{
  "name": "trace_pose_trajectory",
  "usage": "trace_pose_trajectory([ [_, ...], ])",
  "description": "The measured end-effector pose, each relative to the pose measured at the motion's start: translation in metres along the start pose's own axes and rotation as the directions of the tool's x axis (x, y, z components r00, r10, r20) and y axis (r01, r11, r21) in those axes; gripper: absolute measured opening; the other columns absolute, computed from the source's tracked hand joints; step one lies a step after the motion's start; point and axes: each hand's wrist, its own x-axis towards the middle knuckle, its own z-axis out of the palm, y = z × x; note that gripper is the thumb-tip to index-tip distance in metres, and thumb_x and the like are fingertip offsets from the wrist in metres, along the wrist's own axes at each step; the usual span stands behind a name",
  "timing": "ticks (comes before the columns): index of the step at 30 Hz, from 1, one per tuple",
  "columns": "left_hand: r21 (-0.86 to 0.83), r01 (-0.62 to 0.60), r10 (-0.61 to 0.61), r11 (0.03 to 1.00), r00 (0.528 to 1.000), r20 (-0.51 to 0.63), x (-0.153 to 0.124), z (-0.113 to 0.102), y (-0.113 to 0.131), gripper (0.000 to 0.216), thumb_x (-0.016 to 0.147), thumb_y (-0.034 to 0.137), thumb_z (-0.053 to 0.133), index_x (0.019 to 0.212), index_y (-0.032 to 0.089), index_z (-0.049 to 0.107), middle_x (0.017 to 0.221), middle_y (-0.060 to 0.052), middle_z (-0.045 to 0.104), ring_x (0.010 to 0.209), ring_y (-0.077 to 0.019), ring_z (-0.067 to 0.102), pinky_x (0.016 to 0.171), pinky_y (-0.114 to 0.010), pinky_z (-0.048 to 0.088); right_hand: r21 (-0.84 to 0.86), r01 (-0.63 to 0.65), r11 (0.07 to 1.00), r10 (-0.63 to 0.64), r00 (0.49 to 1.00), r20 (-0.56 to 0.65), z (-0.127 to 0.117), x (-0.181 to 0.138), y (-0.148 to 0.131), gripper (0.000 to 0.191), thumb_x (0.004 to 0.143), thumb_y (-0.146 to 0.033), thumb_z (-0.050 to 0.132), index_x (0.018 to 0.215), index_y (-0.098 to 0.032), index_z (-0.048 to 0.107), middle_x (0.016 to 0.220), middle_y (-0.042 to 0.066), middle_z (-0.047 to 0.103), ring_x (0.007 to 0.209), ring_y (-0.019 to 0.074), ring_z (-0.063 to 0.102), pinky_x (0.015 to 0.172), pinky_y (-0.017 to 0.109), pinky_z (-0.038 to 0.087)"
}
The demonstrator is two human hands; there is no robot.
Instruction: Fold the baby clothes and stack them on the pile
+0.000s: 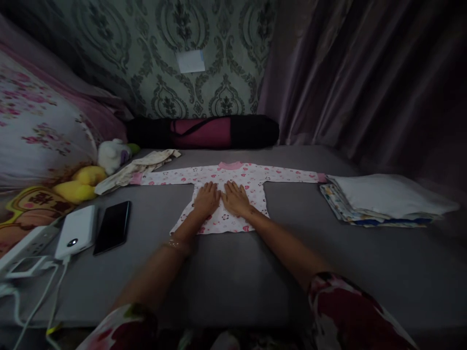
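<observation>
A small white long-sleeved shirt (222, 221) with pink and dark prints lies spread on the grey surface, its pink collar toward the wall and both sleeves stretched out sideways. My left hand (207, 199) rests flat on the left part of its chest, fingers out. Close beside it, my right hand (235, 198) lies flat on the shirt too, fingers extended. Neither hand grips the cloth. The left pink cuff touches or lies near a crumpled cream garment (146, 163); the right cuff reaches the edge of a stack of folded cloths (386, 197).
At left lie a black phone (113, 227), a white power bank (77, 231), a power strip (27, 248) with cables, and plush toys (78, 184) by a floral pillow (40, 126). A long black and pink bag (202, 132) lies along the wall. Curtains (328, 73) hang at right.
</observation>
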Motion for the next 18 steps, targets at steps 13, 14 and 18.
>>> trace_pose_trajectory([
  [13,0.087,-0.049,0.032,0.995,0.981,0.192,-0.008,-0.021,-0.051,0.06,0.098,0.043,0.026,0.144,0.005,0.039,0.154,-0.022,0.033,0.145,-0.0309,0.027,0.116,-0.05,0.021,-0.091,-0.127,0.988,0.121,0.99,-0.075,-0.018,-0.013,0.079,0.06,0.1,-0.04,0.022,0.147,-0.004,0.034,0.156,0.017,0.03,0.146,0.0265,0.022,0.118,0.044,0.009],
  [14,0.111,-0.052,0.031,0.992,0.983,0.181,-0.01,-0.023,-0.048,0.059,0.098,0.041,0.026,0.142,0.005,0.041,0.153,-0.023,0.035,0.144,-0.0317,0.028,0.116,-0.051,0.02,-0.096,-0.091,0.991,0.086,0.995,-0.056,-0.019,-0.017,0.078,0.06,0.101,-0.04,0.023,0.148,-0.004,0.034,0.157,0.017,0.029,0.146,0.0261,0.021,0.119,0.043,0.008],
  [18,0.152,-0.145,0.123,0.978,0.982,0.147,-0.025,-0.031,-0.028,0.056,0.098,0.035,0.027,0.141,0.003,0.042,0.152,-0.024,0.036,0.145,-0.0323,0.027,0.118,-0.05,0.015,-0.073,0.103,0.992,-0.097,0.992,0.075,-0.027,-0.041,0.073,0.06,0.101,-0.042,0.025,0.151,-0.009,0.03,0.16,0.015,0.023,0.148,0.0233,0.016,0.119,0.04,0.009],
])
